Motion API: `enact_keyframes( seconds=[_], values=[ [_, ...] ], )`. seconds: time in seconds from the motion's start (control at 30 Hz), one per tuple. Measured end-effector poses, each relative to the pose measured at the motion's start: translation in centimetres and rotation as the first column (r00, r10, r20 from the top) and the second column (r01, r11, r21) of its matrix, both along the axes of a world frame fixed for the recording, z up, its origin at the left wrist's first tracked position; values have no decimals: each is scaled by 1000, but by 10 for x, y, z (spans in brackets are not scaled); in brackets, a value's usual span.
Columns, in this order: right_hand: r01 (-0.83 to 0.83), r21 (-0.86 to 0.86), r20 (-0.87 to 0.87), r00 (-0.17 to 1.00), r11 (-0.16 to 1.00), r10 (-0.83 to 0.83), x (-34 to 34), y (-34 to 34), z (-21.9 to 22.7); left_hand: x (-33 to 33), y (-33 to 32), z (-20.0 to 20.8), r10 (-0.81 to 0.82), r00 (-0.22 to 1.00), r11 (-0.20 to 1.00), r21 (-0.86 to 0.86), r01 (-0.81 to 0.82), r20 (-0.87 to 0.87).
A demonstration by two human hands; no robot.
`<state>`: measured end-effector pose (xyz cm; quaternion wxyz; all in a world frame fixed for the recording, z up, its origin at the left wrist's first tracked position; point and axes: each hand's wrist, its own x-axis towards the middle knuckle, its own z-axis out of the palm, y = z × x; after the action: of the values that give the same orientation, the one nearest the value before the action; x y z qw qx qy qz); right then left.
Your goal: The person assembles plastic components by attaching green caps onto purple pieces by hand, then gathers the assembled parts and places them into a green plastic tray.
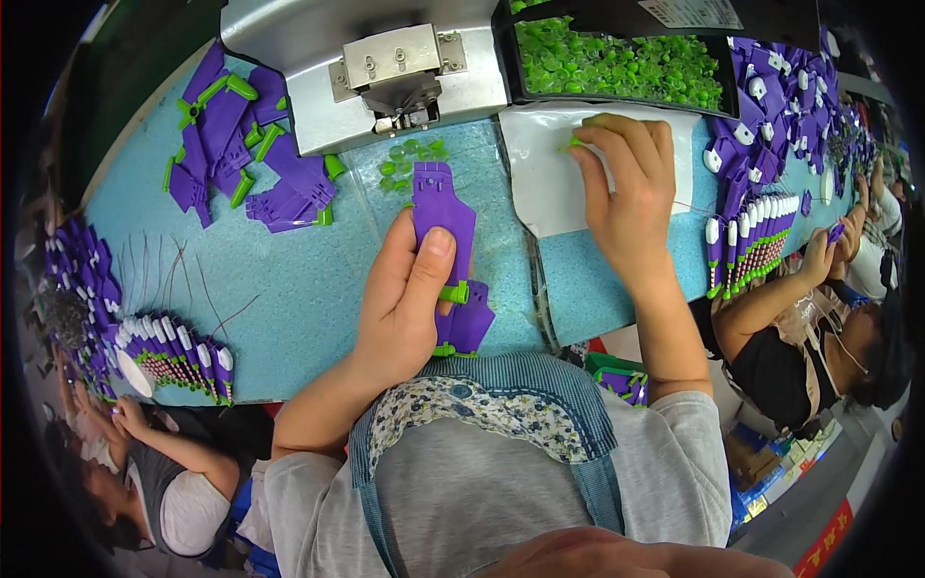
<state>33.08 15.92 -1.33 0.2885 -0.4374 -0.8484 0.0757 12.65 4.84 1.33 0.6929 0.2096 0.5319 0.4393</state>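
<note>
My left hand (pixel 400 294) is closed round a flat purple plastic part (pixel 445 217), its thumb pressed on the face and the slotted end pointing away from me. A green piece sticks out at the near end of that part. Another purple part (pixel 472 318) with green on it lies just beyond my fingers, near the table's front edge. My right hand (pixel 631 188) pinches a small green plastic piece (pixel 575 143) over a white sheet (pixel 544 197). Several loose small green pieces (pixel 397 171) lie on the table past the slotted end.
A metal machine (pixel 395 63) stands at the back beside a black bin (pixel 617 103) of green pieces. Purple parts with green ends (pixel 289 178) are piled at left. Rows of purple, white-tipped pieces (pixel 761 226) stand on both sides. Co-workers (pixel 800 356) sit left and right.
</note>
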Motion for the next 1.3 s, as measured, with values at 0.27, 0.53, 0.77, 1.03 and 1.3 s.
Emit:
enact_keyframes(
  seconds=[0.27,0.53,0.77,1.03,1.3],
  values=[
    [-49,-165,-243,970,985,8,-5,-15,10,15,-3,-8,228,973,927,302,-223,20],
    [-412,-591,-673,726,694,-142,-16,-58,25,11,-11,-2,136,978,910,409,-61,-158],
    [-401,-583,-666,734,707,-132,-19,-73,16,13,-15,-1,203,970,904,407,-133,-134],
    [-475,-647,-577,816,596,24,-43,-47,14,-18,-42,-9,89,987,976,211,-60,-132],
    [-283,-176,-253,939,943,234,-76,-16,-19,-67,-36,5,-114,606,935,120,333,-787]
  ],
)
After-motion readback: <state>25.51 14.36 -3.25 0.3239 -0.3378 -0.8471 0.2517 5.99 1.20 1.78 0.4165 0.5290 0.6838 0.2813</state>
